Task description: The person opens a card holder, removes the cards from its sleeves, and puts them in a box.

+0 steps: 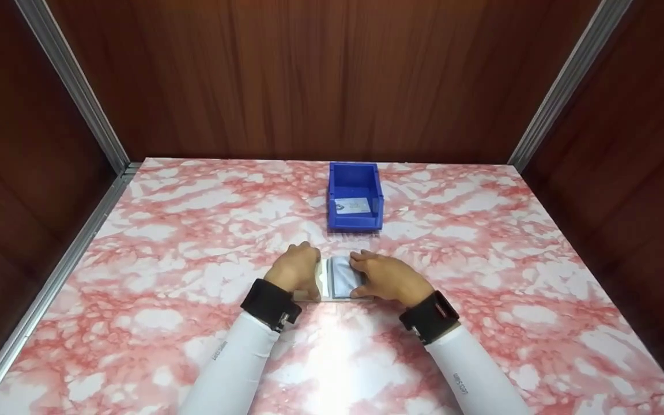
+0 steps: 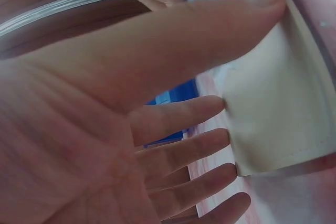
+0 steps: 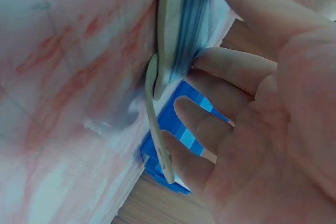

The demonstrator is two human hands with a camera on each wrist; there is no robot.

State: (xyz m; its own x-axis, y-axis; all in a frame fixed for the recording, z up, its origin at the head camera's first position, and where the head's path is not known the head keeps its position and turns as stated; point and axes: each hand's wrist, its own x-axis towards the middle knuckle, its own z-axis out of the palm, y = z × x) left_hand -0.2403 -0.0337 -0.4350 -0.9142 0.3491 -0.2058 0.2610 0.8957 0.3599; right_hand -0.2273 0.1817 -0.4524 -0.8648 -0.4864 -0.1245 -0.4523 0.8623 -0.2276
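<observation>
"Brown wood-grain panels (image 1: 309, 80) stand behind a red-and-white marbled tabletop (image 1: 159, 317). Which containers do you see on it?"

"I see two. One is a blue bin (image 1: 356, 222) with open top, placed toward the back panel."

"Is something inside it?"

"Yes, one pale card (image 1: 355, 206) with a small dark mark lies on the bin's floor, at the end nearer to the person."

"And the second container?"

"It is a cream holder (image 1: 324, 281), spread open on the tabletop, nearer to the person than the bin and apart from it. On its right side is a stack of bluish clear sleeves (image 1: 344, 279). Whether these contain something, I cannot tell."

"What do the hands do?"

"Both grip the holder. The left hand (image 1: 294, 270) has its thumb on the cream side and its fingertips at the edge. The right hand (image 1: 392, 279) curls around the side with the sleeves. Near its fingers, a cream strap (image 3: 154, 116) sticks out."
</observation>
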